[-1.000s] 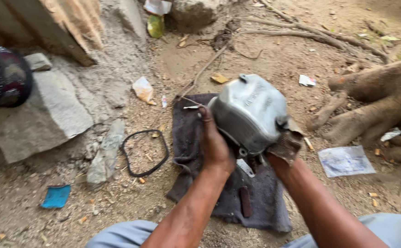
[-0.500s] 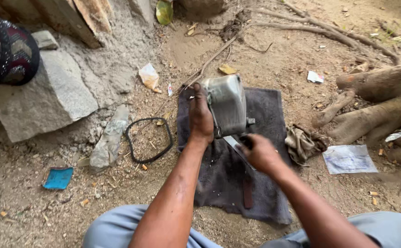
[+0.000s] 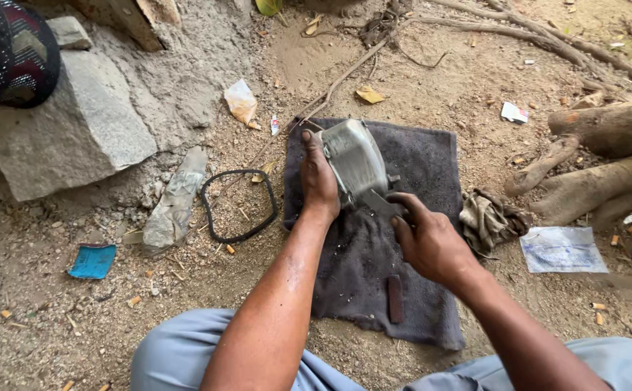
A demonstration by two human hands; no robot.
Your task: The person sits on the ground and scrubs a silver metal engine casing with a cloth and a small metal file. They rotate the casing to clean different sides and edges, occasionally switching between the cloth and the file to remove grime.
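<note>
- Gripping the metal cover (image 3: 354, 161) upright on the dark cloth (image 3: 417, 304), my left hand (image 3: 319, 181) is steadying it.
- Right hand (image 3: 431, 242) is now pressing a flat blade (image 3: 381, 204) against it, rag (image 3: 488, 219) dropped beside the cloth.

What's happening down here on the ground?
A person sits on bare dirt over a dark cloth. The left hand steadies a grey metal cover standing on edge, while the right hand presses a flat blade against its lower rim. A black rubber gasket lies to the left, a crumpled rag to the right.
</note>
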